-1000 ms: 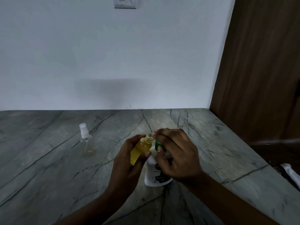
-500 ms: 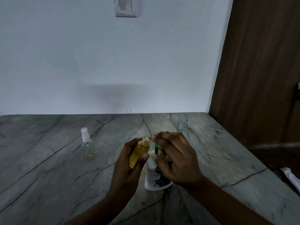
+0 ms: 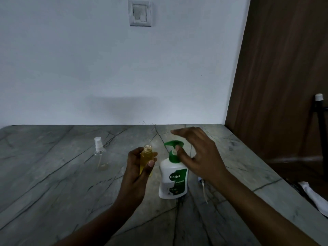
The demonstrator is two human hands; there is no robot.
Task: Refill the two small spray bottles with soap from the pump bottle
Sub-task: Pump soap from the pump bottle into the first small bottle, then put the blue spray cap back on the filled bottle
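My left hand (image 3: 136, 169) holds a small uncapped bottle (image 3: 147, 157) full of yellow soap, upright, just left of the pump bottle. The white pump bottle (image 3: 173, 178) with a green pump head stands on the grey stone counter (image 3: 53, 183). My right hand (image 3: 198, 155) hovers beside the pump head with its fingers spread; the thumb is close to the pump neck and nothing is in the hand. A second small spray bottle (image 3: 100, 155), clear and with its white sprayer on, stands to the left on the counter. A sprayer cap with its tube (image 3: 203, 188) lies behind my right wrist.
A white wall with a switch plate (image 3: 140, 13) closes the back of the counter. A wooden door (image 3: 280, 68) stands at the right. A white cloth (image 3: 314, 197) lies past the counter's right edge, near a dark stand (image 3: 319, 110).
My right hand has lifted off the pump head and opened, moving right. My left hand has drawn the yellow-filled bottle away from the nozzle to the left.
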